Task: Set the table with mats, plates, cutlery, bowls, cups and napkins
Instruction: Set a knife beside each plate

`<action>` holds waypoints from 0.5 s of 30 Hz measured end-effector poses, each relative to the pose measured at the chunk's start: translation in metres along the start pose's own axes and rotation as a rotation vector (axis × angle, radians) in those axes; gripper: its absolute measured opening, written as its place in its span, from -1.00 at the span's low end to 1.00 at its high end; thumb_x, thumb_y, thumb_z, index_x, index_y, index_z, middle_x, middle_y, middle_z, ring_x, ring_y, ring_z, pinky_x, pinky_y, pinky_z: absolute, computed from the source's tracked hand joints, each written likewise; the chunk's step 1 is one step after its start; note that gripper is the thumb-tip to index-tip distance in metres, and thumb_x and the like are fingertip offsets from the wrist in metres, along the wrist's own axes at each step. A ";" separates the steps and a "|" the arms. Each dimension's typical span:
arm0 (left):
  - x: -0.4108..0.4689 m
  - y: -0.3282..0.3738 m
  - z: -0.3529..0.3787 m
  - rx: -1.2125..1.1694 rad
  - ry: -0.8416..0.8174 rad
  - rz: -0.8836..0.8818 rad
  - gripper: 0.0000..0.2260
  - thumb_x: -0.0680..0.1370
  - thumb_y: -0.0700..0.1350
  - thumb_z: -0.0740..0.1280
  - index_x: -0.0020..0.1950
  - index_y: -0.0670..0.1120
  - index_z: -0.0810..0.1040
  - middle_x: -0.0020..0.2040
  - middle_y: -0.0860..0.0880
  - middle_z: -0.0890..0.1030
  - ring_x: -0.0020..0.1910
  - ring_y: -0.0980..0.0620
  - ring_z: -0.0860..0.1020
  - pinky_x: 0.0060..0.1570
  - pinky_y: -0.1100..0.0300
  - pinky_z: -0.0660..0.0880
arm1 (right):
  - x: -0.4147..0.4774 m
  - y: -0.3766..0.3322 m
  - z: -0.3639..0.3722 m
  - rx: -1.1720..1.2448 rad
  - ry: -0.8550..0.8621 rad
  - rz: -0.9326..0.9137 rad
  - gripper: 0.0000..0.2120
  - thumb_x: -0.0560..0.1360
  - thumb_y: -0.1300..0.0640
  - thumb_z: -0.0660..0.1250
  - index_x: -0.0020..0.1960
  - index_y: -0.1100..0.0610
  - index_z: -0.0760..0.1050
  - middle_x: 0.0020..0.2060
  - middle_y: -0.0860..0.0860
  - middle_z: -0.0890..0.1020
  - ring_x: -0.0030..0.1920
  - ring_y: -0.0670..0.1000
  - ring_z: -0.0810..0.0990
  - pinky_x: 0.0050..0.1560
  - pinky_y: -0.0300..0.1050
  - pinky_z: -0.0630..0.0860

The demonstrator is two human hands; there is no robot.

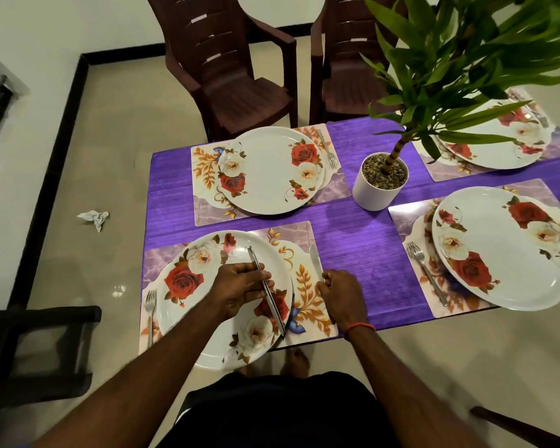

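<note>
The purple table (353, 240) carries several floral mats, each with a white rose-patterned plate. Over the near left plate (207, 318), my left hand (240, 287) grips a bundle of knives (267, 292) that slants across the plate. My right hand (341, 294) pinches the handle of a single knife (315, 260), which lies on the near left mat (307, 305) just right of the plate. A fork (150, 310) lies at the plate's left. Forks also lie beside the far left plate (328, 147) and the near right plate (425, 271).
A white pot (377, 185) with a tall green plant stands mid-table, its leaves covering part of the far right plate (498, 147). Two brown chairs (236, 69) stand behind the table, a dark chair (36, 347) at the near left. Crumpled paper (94, 217) lies on the floor.
</note>
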State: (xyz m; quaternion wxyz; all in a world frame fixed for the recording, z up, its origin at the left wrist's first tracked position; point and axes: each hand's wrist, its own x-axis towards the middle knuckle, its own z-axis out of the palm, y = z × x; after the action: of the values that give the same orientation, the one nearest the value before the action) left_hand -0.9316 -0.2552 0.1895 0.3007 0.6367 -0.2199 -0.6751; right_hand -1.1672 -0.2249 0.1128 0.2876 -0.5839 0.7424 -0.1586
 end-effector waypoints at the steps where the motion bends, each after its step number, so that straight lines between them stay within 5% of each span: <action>1: 0.000 0.000 0.000 0.001 0.000 0.000 -0.78 0.52 -0.36 0.44 0.16 -0.31 0.60 0.00 -0.28 0.71 -0.01 -0.26 0.71 0.02 -0.12 0.67 | 0.000 0.001 0.000 -0.003 -0.001 -0.001 -0.77 0.59 0.02 0.36 0.12 0.15 0.64 -0.06 0.06 0.69 -0.09 0.00 0.65 0.02 -0.04 0.62; 8: -0.001 -0.001 -0.001 0.001 -0.005 0.008 -0.77 0.51 -0.36 0.45 0.17 -0.30 0.60 0.01 -0.28 0.71 -0.01 -0.26 0.71 -0.04 -0.07 0.68 | -0.002 0.002 0.001 -0.036 -0.004 -0.027 -0.77 0.60 0.01 0.34 0.10 0.14 0.63 -0.05 0.06 0.67 -0.08 -0.01 0.63 0.01 -0.04 0.62; 15: -0.001 -0.004 -0.006 -0.001 -0.003 0.008 -0.75 0.51 -0.36 0.46 0.18 -0.30 0.60 0.02 -0.28 0.71 0.01 -0.27 0.71 0.13 -0.22 0.61 | -0.005 0.003 -0.001 -0.039 -0.028 -0.051 -0.77 0.60 0.03 0.35 0.13 0.17 0.61 0.00 0.10 0.66 -0.01 0.04 0.63 0.07 -0.01 0.59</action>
State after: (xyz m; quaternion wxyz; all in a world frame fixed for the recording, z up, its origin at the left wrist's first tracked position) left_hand -0.9264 -0.2514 0.1867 0.3033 0.6346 -0.2227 -0.6751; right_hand -1.1691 -0.2192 0.1135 0.2823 -0.6103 0.7262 -0.1431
